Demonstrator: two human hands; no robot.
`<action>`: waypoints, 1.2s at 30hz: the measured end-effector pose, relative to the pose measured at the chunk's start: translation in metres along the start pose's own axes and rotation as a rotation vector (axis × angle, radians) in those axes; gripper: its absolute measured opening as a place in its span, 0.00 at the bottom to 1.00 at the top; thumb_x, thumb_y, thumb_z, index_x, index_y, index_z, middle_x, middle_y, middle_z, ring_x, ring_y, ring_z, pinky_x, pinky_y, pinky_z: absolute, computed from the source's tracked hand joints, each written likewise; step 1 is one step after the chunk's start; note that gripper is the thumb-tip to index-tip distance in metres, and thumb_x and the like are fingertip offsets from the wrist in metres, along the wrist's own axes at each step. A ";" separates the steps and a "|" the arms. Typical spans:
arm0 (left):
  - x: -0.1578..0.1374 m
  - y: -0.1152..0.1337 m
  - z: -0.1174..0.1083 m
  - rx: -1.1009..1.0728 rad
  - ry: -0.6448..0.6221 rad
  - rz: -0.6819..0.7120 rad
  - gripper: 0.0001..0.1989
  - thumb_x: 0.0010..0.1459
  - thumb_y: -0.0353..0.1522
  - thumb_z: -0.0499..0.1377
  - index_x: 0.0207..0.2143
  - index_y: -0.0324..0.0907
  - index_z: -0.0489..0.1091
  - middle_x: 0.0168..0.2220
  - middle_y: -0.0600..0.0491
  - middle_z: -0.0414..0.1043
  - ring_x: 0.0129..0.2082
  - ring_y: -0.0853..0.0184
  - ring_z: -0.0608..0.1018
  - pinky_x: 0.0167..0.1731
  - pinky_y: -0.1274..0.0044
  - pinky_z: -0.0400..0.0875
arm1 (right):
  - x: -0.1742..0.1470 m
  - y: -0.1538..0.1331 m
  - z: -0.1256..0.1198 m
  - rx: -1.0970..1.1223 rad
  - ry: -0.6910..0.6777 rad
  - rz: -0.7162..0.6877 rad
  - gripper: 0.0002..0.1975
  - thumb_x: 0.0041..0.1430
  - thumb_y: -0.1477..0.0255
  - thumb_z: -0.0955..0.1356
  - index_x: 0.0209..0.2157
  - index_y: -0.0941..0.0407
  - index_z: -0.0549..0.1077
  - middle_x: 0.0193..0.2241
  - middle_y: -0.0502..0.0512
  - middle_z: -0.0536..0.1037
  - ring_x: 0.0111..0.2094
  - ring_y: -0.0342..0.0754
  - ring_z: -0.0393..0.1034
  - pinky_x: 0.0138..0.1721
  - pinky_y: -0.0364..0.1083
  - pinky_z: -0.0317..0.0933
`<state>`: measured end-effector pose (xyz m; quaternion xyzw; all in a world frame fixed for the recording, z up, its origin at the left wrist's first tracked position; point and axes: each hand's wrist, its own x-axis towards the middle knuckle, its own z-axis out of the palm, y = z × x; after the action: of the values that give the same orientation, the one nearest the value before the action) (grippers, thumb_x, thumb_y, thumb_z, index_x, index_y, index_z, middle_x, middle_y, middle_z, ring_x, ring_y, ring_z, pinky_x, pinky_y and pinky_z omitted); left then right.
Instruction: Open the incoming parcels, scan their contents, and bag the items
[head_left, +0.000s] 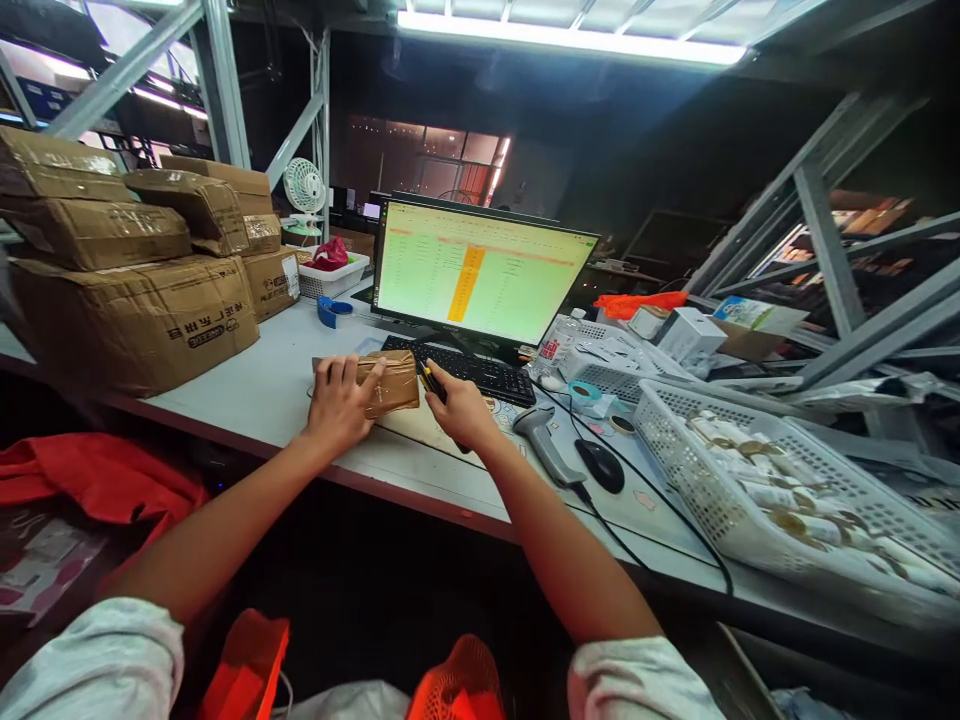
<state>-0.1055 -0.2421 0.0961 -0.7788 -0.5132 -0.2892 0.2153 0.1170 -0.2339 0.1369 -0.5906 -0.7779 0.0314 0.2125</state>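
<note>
A small cardboard box (395, 384) wrapped in shiny tape lies on the desk in front of the keyboard (487, 375). My left hand (339, 400) grips its left part, fingers bent over the top. Just right of the box, my right hand (456, 405) is closed around a slim black and yellow tool (431, 380) that looks like a box cutter. Its front end points toward the box's right side; the palm hides most of the handle, and I cannot tell whether the blade is out.
A monitor (487, 270) stands behind the keyboard. To the right lie a barcode scanner (547, 445), a mouse (600, 465) and a white basket (720, 510) of small rolled items. Large cartons (142, 320) are stacked at left, near a blue tape dispenser (334, 311).
</note>
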 end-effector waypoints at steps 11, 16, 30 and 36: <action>-0.006 0.000 0.003 0.007 0.026 0.005 0.38 0.56 0.35 0.63 0.69 0.45 0.60 0.60 0.36 0.60 0.61 0.42 0.62 0.64 0.52 0.51 | -0.009 -0.001 -0.003 0.021 0.000 -0.013 0.32 0.68 0.70 0.64 0.71 0.56 0.60 0.56 0.63 0.78 0.54 0.59 0.74 0.55 0.50 0.64; -0.007 -0.001 0.004 -0.025 0.012 -0.008 0.40 0.55 0.33 0.64 0.69 0.47 0.59 0.60 0.37 0.61 0.62 0.43 0.62 0.65 0.53 0.50 | -0.008 -0.010 -0.007 -0.025 -0.027 0.007 0.31 0.68 0.71 0.64 0.71 0.57 0.60 0.52 0.64 0.80 0.51 0.59 0.76 0.52 0.50 0.65; -0.006 -0.003 0.006 -0.054 0.111 -0.022 0.35 0.56 0.35 0.65 0.66 0.45 0.64 0.56 0.37 0.63 0.59 0.44 0.64 0.62 0.54 0.53 | -0.051 -0.018 0.005 -0.128 -0.166 0.093 0.28 0.69 0.72 0.61 0.69 0.56 0.61 0.50 0.64 0.81 0.49 0.60 0.77 0.48 0.52 0.67; -0.009 -0.050 -0.008 -0.148 0.236 -0.131 0.41 0.48 0.42 0.72 0.64 0.47 0.67 0.55 0.39 0.65 0.57 0.44 0.67 0.61 0.53 0.57 | -0.046 0.007 -0.048 -0.074 -0.040 -0.085 0.28 0.69 0.71 0.64 0.69 0.53 0.63 0.55 0.60 0.79 0.51 0.58 0.76 0.50 0.50 0.67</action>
<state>-0.1562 -0.2343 0.0974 -0.7180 -0.5114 -0.4291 0.1969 0.1504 -0.2840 0.1647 -0.5637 -0.8070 0.0056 0.1760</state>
